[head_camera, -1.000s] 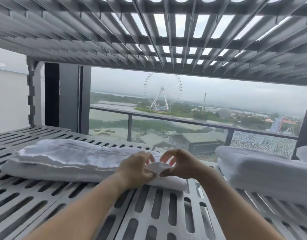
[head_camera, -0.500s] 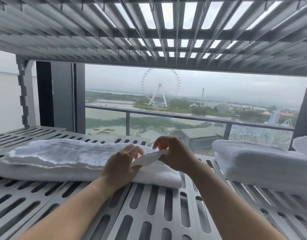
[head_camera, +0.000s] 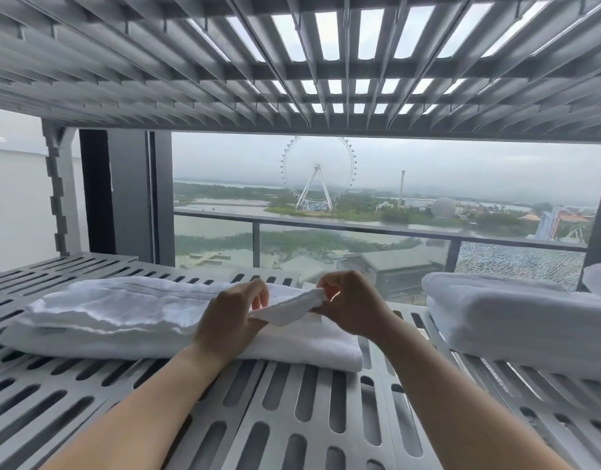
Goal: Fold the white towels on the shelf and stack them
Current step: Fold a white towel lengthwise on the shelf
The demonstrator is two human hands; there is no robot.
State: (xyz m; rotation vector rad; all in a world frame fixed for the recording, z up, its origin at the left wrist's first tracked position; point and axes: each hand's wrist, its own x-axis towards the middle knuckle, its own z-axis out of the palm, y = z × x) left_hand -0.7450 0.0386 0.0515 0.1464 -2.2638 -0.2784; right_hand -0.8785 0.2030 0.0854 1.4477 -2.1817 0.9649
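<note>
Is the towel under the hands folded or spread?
Folded: the towel lies in layers on the shelf; left hand and right hand pinch its corner.

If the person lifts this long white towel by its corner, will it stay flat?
Probably not: the long white towel looks floppy, its top layer lying wrinkled. The corner pinched between left hand and right hand bends softly. Its thick folded layers would likely slide apart.

Both hands (head_camera: 229,318) (head_camera: 351,305) pinch the white towel's (head_camera: 122,313) lifted corner.
</note>
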